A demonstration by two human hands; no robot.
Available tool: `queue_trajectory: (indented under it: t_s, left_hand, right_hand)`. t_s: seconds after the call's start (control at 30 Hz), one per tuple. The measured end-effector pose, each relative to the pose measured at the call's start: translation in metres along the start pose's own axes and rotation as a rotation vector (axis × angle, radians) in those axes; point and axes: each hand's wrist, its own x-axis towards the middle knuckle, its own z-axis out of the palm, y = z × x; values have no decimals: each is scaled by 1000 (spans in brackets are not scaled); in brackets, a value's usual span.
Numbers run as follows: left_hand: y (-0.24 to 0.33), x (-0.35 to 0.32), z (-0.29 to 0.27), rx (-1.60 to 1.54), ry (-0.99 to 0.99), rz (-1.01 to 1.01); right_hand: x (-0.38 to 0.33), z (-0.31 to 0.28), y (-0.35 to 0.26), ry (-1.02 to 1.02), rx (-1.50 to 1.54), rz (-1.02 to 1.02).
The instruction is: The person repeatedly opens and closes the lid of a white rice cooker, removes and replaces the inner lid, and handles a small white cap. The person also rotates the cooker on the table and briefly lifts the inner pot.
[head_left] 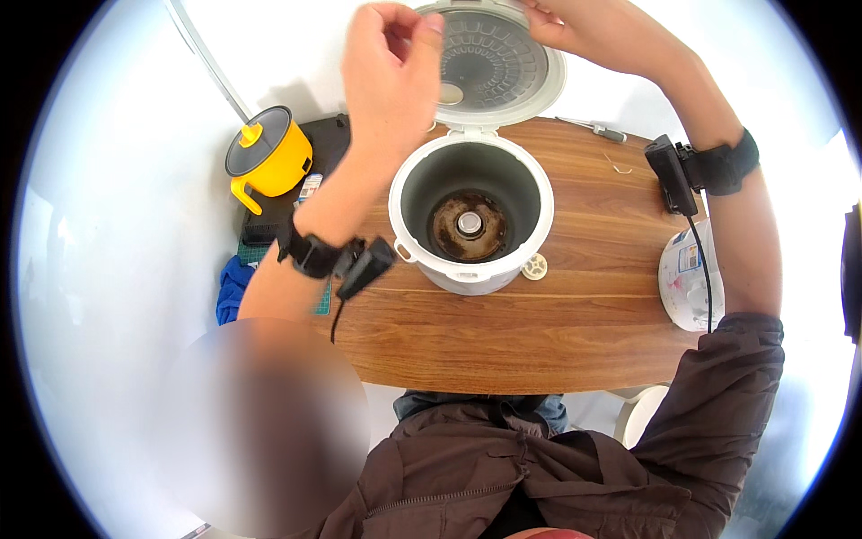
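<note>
A white rice cooker (471, 278) stands on the table with its lid (498, 67) raised. Inside, a brown-stained heating plate (458, 235) surrounds a round metal button (470, 223). My left hand (392, 76) is raised in front of the lid's left side, its fingers curled toward the thumb; I cannot make out what is between them. At the lid's upper right rim is my right hand (575, 31), with its fingers partly cut off by the top edge of the picture. Whether it grips the rim cannot be seen.
A yellow pot (274, 166) with a dark lid stands far left, above a blue cloth (233, 289). Beside the cooker lies a small cream disc (535, 267). A screwdriver (609, 133) is at the back right, and a white container (690, 287) stands at the table's right edge.
</note>
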Motion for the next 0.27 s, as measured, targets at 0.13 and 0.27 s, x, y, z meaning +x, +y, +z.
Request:
queue_trajectory:
  t_s: [0.13, 0.27]
  left_hand:
    - [11, -14, 2, 102, 41, 117]
    - [7, -9, 12, 196, 253, 355]
  right_hand:
    - [-5, -1, 2, 32, 51, 28]
    - [-2, -2, 5, -14, 21, 36]
